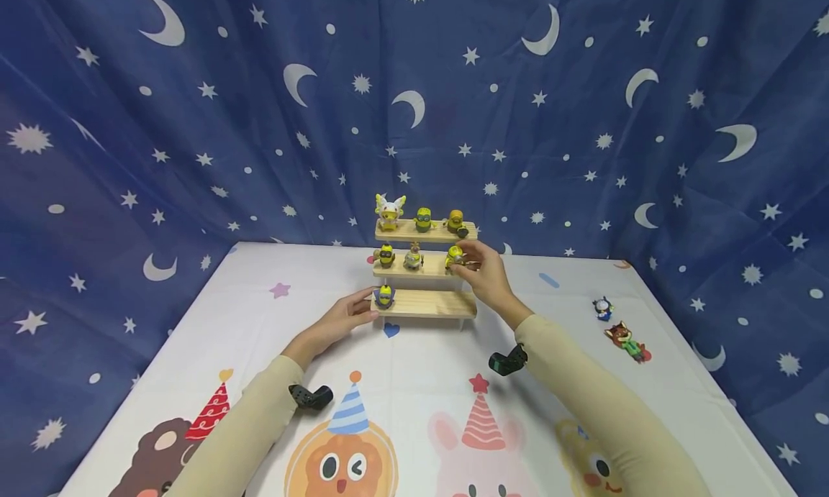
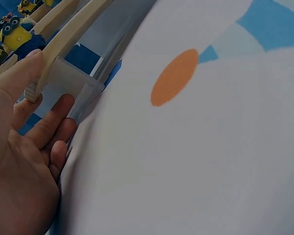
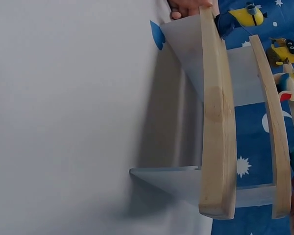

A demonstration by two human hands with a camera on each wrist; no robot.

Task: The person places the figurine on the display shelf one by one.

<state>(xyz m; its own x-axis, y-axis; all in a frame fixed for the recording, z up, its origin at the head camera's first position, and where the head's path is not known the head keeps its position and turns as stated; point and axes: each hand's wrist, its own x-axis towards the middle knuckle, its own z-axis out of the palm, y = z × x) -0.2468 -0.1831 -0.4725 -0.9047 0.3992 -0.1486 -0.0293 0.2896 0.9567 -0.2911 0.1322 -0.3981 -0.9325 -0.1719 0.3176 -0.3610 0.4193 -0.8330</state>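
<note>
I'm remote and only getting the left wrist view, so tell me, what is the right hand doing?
Observer: The right hand holds a yellow figure at the right end of the middle shelf.
Operator: And how many figures are on the top shelf?
Observer: Three, with a white-and-yellow figure at the left end of the top shelf.
Operator: Any lying loose?
Observer: Two on the table, right of the shelves: a fox-like figure and a blue-and-white figure.
</note>
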